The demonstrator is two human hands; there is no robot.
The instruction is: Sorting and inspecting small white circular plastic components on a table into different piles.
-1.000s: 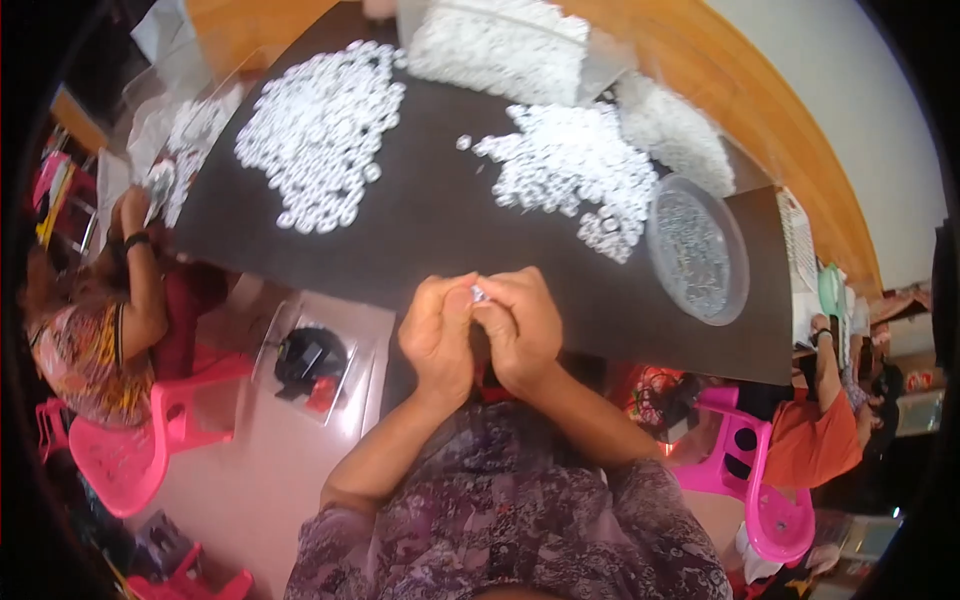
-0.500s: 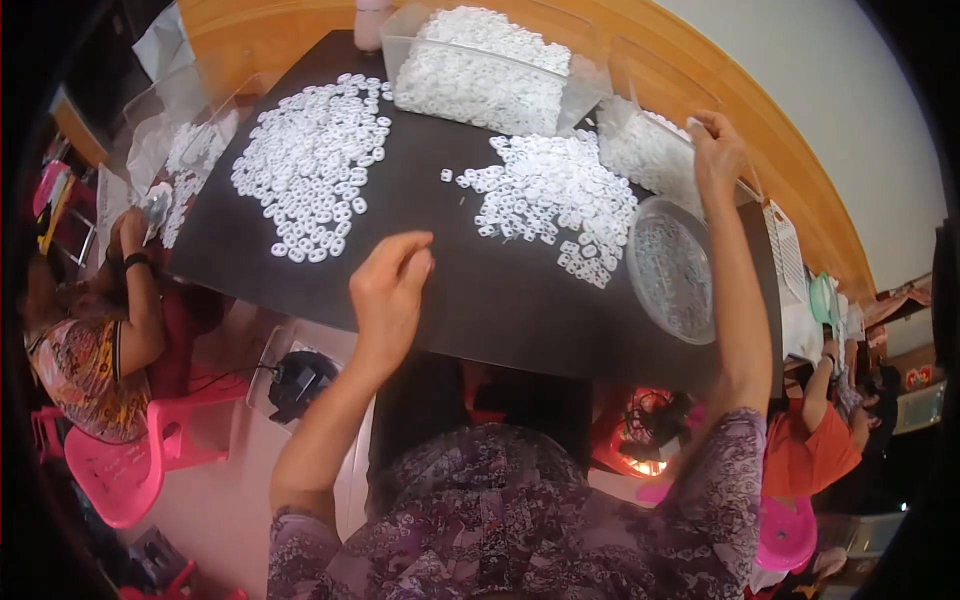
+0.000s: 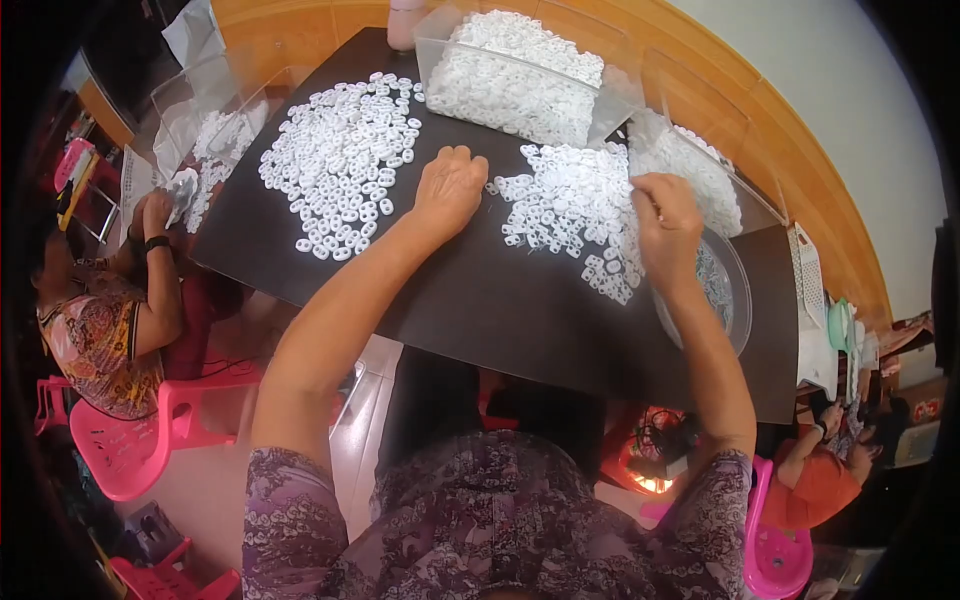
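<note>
My left hand (image 3: 452,190) rests low over the dark table (image 3: 480,300), between two heaps of small white plastic pieces. Its fingers are curled under, hiding whatever they hold. A single loose piece lies just right of its knuckles. My right hand (image 3: 668,218) is at the right edge of the nearer heap (image 3: 570,195), thumb and fingers drawn together; I cannot make out what is between them. Left of my left hand spreads the other heap (image 3: 335,165), made of oval two-holed pieces. Partly behind my right forearm sits a round clear tub (image 3: 738,290) with small greyish, thin-looking parts.
A large clear bin (image 3: 520,85) full of white pieces stands at the back, with a second clear bin (image 3: 690,165) to its right. A pink bottle (image 3: 405,25) is behind. Other people sit at left (image 3: 100,330) and right (image 3: 815,485), near pink chairs (image 3: 120,450).
My left hand has moved forward and right and turned knuckles up. My right hand has come down from the right bin, where a white bit showed at its fingertips, to the heap's edge.
</note>
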